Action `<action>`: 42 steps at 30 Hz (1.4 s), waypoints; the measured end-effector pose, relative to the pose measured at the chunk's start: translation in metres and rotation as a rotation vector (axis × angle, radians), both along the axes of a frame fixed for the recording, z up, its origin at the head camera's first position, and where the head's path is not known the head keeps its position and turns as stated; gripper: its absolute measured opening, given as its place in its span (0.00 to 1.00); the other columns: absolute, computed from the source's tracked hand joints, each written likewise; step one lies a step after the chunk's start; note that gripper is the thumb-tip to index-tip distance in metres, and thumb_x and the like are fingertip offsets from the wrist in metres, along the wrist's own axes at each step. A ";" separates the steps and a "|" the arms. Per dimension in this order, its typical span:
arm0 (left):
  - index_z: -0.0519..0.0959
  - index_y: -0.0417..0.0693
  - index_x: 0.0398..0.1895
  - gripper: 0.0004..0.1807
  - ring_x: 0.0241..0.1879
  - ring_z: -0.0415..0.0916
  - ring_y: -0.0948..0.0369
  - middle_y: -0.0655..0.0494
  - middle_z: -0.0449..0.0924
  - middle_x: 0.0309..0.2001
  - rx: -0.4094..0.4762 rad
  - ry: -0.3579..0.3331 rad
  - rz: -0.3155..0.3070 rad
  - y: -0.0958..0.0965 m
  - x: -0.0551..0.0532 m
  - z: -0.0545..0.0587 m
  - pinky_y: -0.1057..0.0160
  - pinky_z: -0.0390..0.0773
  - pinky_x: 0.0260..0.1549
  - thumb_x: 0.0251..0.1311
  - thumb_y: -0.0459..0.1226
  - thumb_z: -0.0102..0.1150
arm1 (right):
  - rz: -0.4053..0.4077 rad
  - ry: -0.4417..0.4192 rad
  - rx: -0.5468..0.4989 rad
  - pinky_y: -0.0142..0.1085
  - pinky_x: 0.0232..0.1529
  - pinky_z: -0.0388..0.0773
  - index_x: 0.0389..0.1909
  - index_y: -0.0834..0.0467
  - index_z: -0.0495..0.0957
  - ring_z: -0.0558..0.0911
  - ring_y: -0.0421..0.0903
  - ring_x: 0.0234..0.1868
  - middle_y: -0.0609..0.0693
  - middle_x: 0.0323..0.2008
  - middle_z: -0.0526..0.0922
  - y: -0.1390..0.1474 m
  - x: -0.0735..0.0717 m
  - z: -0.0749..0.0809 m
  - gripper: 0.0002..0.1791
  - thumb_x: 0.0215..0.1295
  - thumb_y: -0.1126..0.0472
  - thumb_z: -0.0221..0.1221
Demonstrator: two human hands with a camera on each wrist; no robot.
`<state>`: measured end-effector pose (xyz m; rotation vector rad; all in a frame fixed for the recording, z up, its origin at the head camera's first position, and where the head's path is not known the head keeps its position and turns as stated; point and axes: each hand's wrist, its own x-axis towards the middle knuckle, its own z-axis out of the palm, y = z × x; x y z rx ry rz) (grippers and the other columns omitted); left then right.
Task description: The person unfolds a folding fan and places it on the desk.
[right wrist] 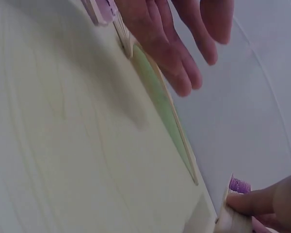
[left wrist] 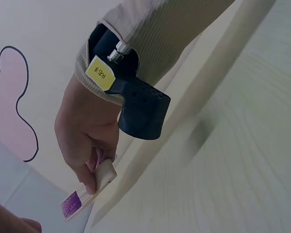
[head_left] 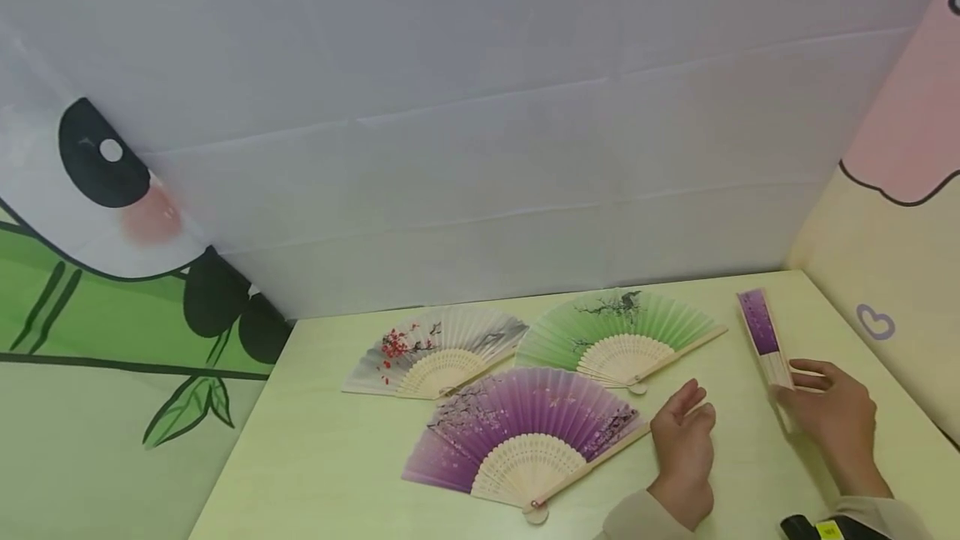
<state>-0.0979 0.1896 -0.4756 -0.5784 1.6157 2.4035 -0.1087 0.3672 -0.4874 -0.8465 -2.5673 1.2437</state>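
Note:
My right hand (head_left: 832, 415) grips the wooden end of a folded hand fan (head_left: 761, 325) with purple cloth, at the right side of the table. The left wrist view shows its thumb and fingers pinching the fan's pale ribs (left wrist: 105, 175). My left hand (head_left: 686, 457) holds nothing; its fingers are extended, close to the right end of an open purple fan (head_left: 555, 407) with a blossom print. Behind that one lie an open green fan (head_left: 675, 319) and an open white-grey fan (head_left: 457, 327) with red blossoms.
The pale wooden table (head_left: 315, 457) meets a white cloth wall (head_left: 480, 148) at the back. Printed panels with cartoon figures stand at the left and right. A black wrist camera (left wrist: 144, 114) with a yellow label sits on my right wrist.

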 end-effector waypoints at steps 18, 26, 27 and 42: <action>0.82 0.32 0.57 0.17 0.50 0.83 0.54 0.49 0.86 0.48 -0.004 -0.004 -0.004 0.002 -0.013 0.001 0.53 0.86 0.51 0.65 0.24 0.66 | 0.183 0.123 -0.122 0.29 0.27 0.82 0.63 0.72 0.76 0.80 0.21 0.30 0.67 0.46 0.89 -0.055 0.016 0.015 0.30 0.63 0.66 0.74; 0.85 0.35 0.51 0.12 0.38 0.81 0.60 0.48 0.84 0.42 0.049 -0.006 -0.029 0.002 -0.014 0.000 0.59 0.86 0.43 0.66 0.25 0.66 | 0.228 0.141 -0.129 0.31 0.26 0.82 0.61 0.71 0.78 0.82 0.25 0.30 0.64 0.44 0.90 -0.071 0.022 0.020 0.28 0.62 0.66 0.74; 0.85 0.34 0.51 0.11 0.36 0.81 0.60 0.48 0.84 0.41 0.048 0.005 -0.033 0.002 -0.013 0.000 0.60 0.86 0.42 0.67 0.25 0.66 | 0.229 0.142 -0.131 0.31 0.26 0.82 0.61 0.71 0.78 0.83 0.26 0.30 0.64 0.44 0.91 -0.072 0.022 0.020 0.28 0.62 0.66 0.74; 0.86 0.35 0.43 0.08 0.28 0.78 0.62 0.50 0.81 0.34 0.047 0.023 -0.025 0.000 -0.012 -0.006 0.65 0.84 0.32 0.63 0.22 0.66 | 0.350 0.125 -0.087 0.30 0.30 0.83 0.66 0.72 0.75 0.84 0.28 0.32 0.71 0.49 0.87 -0.071 0.023 0.022 0.32 0.61 0.70 0.73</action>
